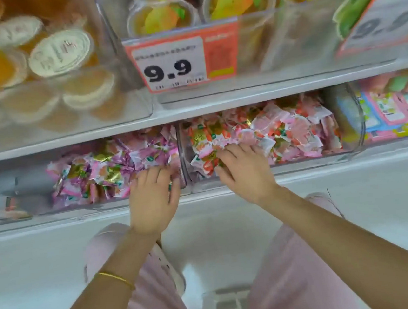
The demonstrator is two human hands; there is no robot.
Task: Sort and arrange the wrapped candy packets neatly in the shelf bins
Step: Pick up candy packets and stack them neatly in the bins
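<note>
Two clear shelf bins sit side by side on the middle shelf. The left bin [40, 209] holds several pink-purple wrapped candy packets [99, 170]. The right bin [299, 162] holds several pink-orange wrapped candy packets [283, 131]. My left hand [152, 200] reaches over the left bin's front edge, its fingers resting on packets at the bin's right end. My right hand [242, 173] lies on the pile at the left end of the right bin, fingers curled over packets there. Whether either hand pinches a packet is hidden by the fingers.
A clear divider [180, 156] separates the two bins. Above, bins of jelly cups [61, 53] and a 9.9 price tag [182, 58] overhang. A third bin with pink boxed items [394, 109] stands to the right. White shelf ledge [352, 189] runs below.
</note>
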